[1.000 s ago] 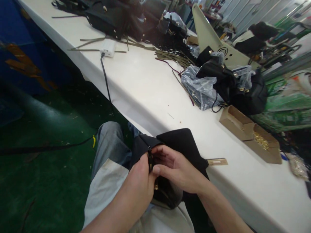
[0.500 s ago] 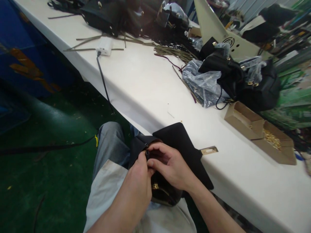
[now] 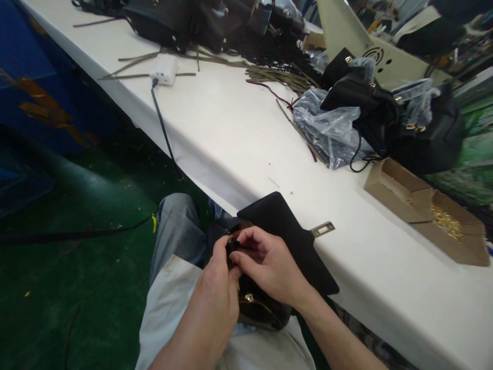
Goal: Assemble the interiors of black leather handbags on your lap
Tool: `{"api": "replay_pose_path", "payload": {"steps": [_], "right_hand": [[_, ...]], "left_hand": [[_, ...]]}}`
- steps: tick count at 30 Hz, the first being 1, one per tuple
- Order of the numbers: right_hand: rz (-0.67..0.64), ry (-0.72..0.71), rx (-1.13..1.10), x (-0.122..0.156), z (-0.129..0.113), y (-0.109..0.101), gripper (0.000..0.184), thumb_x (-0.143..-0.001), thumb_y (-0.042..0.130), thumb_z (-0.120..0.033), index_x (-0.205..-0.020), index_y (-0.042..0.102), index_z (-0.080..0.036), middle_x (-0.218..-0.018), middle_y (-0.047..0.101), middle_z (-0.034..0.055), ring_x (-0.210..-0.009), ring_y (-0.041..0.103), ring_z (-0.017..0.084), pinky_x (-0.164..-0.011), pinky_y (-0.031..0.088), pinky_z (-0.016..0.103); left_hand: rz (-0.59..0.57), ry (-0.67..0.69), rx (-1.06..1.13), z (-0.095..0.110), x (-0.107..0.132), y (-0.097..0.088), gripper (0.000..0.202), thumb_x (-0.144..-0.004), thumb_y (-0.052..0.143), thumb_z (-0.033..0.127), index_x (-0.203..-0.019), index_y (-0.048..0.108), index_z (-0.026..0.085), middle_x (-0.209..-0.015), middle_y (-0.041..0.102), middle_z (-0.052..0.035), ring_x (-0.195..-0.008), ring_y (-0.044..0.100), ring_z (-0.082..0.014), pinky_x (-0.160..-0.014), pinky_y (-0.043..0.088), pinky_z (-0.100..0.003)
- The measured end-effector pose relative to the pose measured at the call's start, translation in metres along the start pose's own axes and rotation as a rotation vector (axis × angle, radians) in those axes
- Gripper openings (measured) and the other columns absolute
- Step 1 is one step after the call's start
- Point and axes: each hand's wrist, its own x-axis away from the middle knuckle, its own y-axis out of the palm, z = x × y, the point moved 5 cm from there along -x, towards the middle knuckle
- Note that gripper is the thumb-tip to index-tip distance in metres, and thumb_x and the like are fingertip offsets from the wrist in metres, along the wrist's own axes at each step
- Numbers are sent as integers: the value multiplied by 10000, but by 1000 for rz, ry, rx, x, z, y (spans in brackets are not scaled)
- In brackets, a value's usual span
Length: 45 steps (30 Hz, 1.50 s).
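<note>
A black handbag with gold-coloured hardware rests on my lap, against the table's edge. Its black flap is folded out onto the tabletop, and a metal clasp plate sticks out at the flap's end. My left hand is closed on the bag's rim, thumb and fingers pressed together. Opposite it, my right hand pinches at the same spot with curled fingers. A small dark piece shows between the fingertips; its kind is hidden.
Cardboard boxes at the right hold small gold fittings. Black bags in clear plastic lie behind them. A white power bank with a cable sits on the white table, near olive strips.
My view has shifted slightly, so the boxes and bags appear farther right. Both hands stay at the bag's rim; the right fingers have moved a little, and the flap's clasp plate has tilted.
</note>
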Motion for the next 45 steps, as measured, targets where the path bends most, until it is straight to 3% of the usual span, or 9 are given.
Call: {"api": "replay_pose_path", "payload": {"steps": [6,9,12,18,23,27,37,42,45], "right_hand": [[-46,-48,6,-4,-4,2,256,-952,779,-174,-1197,744,-240,-1112,756,19,-1004,748,186,-913,633,314],[-74,-123,139,-5,-15,0,186,-958,739,-129,-1114,737,-229,-1004,696,7,-917,679,169,-836,579,296],[-100,-218,199,-5,-23,0,184,-929,722,-71,-1026,688,-224,-1163,693,44,-1067,678,197,-927,569,319],[-146,-50,11,-6,-9,0,246,-953,754,-129,-1167,705,-240,-1116,744,22,-1045,732,196,-961,622,337],[-143,0,-120,-8,-1,0,267,-934,792,-159,-1167,689,-238,-1150,743,17,-1078,758,197,-1016,659,358],[-97,-4,-107,-10,-1,3,275,-894,791,-140,-1137,701,-233,-1126,740,13,-1038,760,184,-967,670,327],[-123,37,44,-15,-4,4,299,-785,769,-89,-1044,682,-211,-899,717,-38,-695,628,105,-602,516,211],[-138,17,-18,-14,-3,5,293,-789,761,-90,-1025,642,-216,-946,701,-36,-739,669,112,-651,554,223],[-145,6,-67,-14,0,6,279,-801,746,-83,-1005,613,-219,-965,701,-35,-764,683,113,-677,569,223]], "left_hand": [[61,-8,-64,-5,2,4,445,-1080,477,202,-1522,425,225,-1435,735,-183,-1288,775,-294,-1042,647,-455],[121,1,-128,-5,5,6,401,-1085,457,212,-1485,441,203,-1376,755,-206,-1212,804,-318,-968,661,-463],[159,-20,-192,-3,7,7,425,-1069,454,182,-1494,450,182,-1258,794,-194,-1115,832,-320,-907,662,-435],[144,-72,-238,-8,8,8,531,-1054,543,219,-1579,469,205,-1232,825,-182,-1002,859,-316,-784,663,-347],[148,43,-235,-6,7,3,559,-1049,530,211,-1607,498,213,-1366,789,-190,-1141,838,-307,-886,687,-364],[89,13,-206,-8,5,-1,584,-1067,523,233,-1643,429,213,-1361,792,-197,-1179,828,-327,-934,687,-423],[71,2,-201,-6,4,-5,496,-1073,471,197,-1568,493,218,-1353,787,-178,-1215,809,-314,-991,666,-443],[40,-9,-133,-11,6,-17,508,-1077,527,227,-1583,567,240,-1443,767,-143,-1310,766,-300,-1121,632,-466],[20,-22,-84,-13,7,-21,498,-1095,517,263,-1585,605,259,-1436,768,-130,-1233,793,-287,-1001,690,-401]]}}
